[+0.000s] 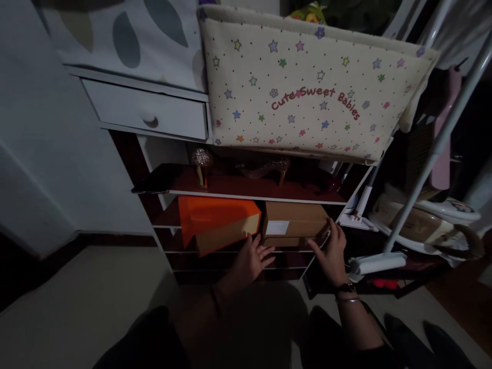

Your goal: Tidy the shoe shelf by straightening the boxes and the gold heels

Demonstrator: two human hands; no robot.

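At the upper left of the frame, a white drawer (148, 111) with a round knob sits closed under a leaf-patterned surface. Right of it, across the upper centre, a cream padded panel (307, 87) printed with coloured stars and the words "Cute Sweet Babies" leans over the shelf unit (253, 196). On the dark red shelf beneath the panel stand a glittery heeled shoe (267, 169) and, to its left, a second glittery item, too dim to identify.

On the next shelf down, left of centre, an orange box (217, 215) lies tilted, its tan lower edge angled toward the front. Just beside it on the right sits the brown cardboard box (294, 221), rectangular, plain, with a white label on its front face left of centre. It rests level in the right half of that shelf.

The left hand (251, 259) is at lower centre, palm down, fingers spread apart and extended toward the lower left corner of the brown cardboard box, thumb up near the orange box. The right hand (332, 251) is at the box's right end, fingers curled against its right front edge; a wristwatch (346, 288) shows on that wrist.

At the right of the frame, a white pole (434, 148) runs diagonally.
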